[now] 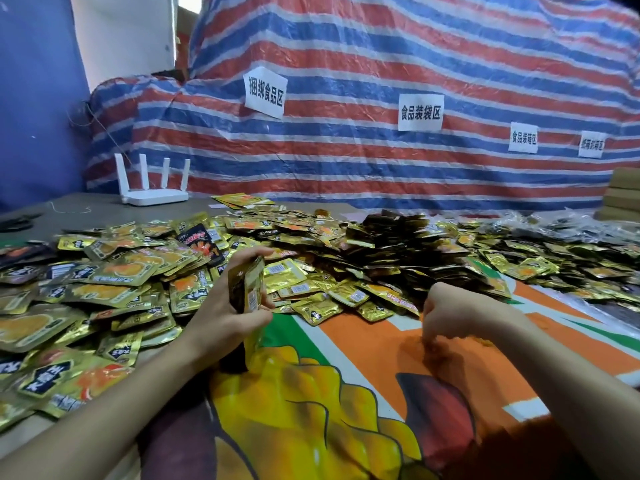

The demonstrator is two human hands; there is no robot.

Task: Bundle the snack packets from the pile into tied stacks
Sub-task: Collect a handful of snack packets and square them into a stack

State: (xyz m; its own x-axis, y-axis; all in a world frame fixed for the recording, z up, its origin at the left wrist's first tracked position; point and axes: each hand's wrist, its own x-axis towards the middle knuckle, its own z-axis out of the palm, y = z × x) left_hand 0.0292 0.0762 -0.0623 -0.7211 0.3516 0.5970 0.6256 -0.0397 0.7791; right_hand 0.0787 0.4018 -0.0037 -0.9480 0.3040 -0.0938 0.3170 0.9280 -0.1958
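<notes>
Striped tarp (346, 168) behind router (154, 196), packet pile (311, 237).

We are finding our right hand (450, 317) blurred at the fingertips, so we are not telling whether it pinches anything; our left hand (221, 306) is covering part of the packet stack (247, 285), and the pile (104, 271) is running off the left edge
</notes>
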